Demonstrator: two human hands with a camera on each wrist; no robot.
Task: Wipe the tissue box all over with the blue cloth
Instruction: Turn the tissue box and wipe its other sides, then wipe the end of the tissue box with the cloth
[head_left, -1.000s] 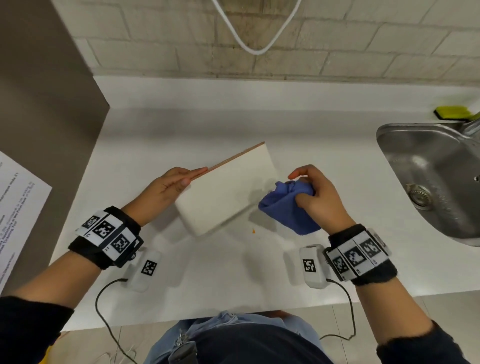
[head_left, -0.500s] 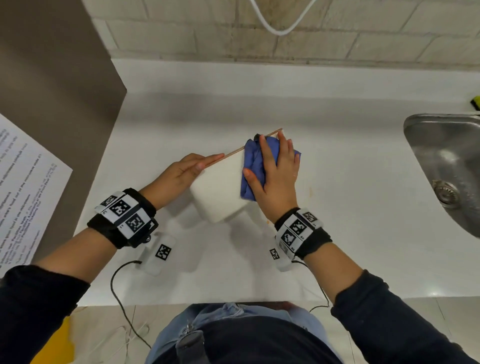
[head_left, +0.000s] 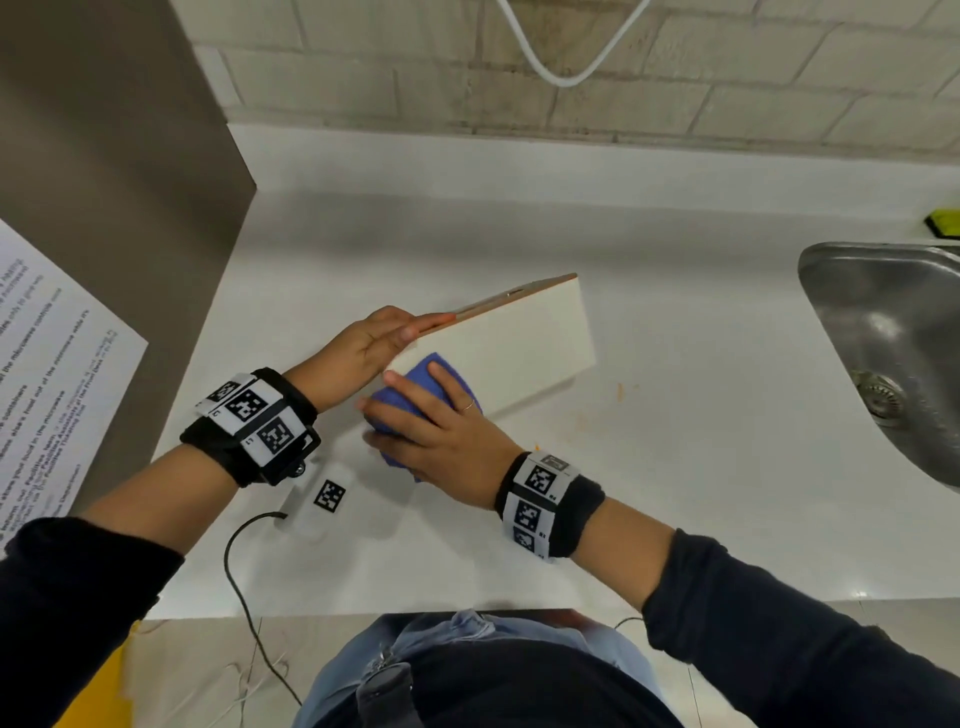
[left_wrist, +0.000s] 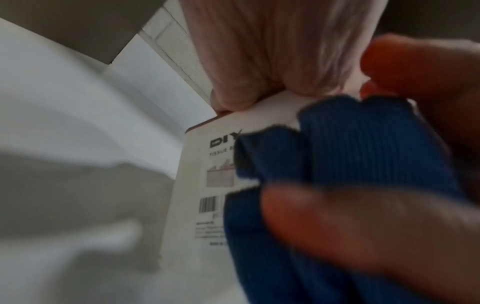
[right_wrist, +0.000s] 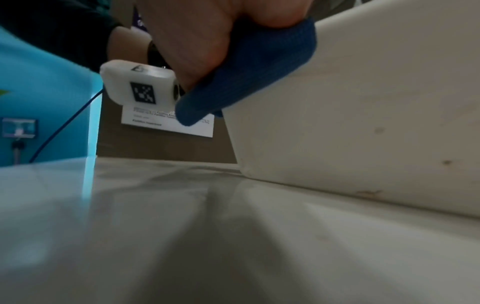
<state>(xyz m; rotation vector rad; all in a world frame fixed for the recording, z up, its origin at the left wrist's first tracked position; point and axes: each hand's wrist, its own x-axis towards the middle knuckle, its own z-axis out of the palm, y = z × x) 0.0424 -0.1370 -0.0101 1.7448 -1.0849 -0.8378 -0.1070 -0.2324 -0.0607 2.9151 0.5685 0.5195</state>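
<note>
The white tissue box (head_left: 514, 338) stands tilted on one long edge on the white counter (head_left: 675, 493). My left hand (head_left: 410, 332) grips its upper left edge, fingers bent over the rim (left_wrist: 272, 51). My right hand (head_left: 400, 389) holds the bunched blue cloth (head_left: 410, 402) and presses it against the box's near left end. In the left wrist view the cloth (left_wrist: 350, 154) covers part of the printed end panel (left_wrist: 197, 205), with my right thumb (left_wrist: 350, 222) under it. From the right wrist the cloth (right_wrist: 246, 72) lies on the box's corner (right_wrist: 363, 102).
A steel sink (head_left: 810, 270) is set into the counter at the right, with a yellow-green sponge (head_left: 943, 221) behind it. A brown panel (head_left: 104, 208) carrying a printed sheet (head_left: 47, 389) borders the left. Orange crumbs (head_left: 620, 391) lie right of the box.
My right hand carried the cloth onto the box's far right end, then slid it down the face to the near left end. The left hand kept its hold.
</note>
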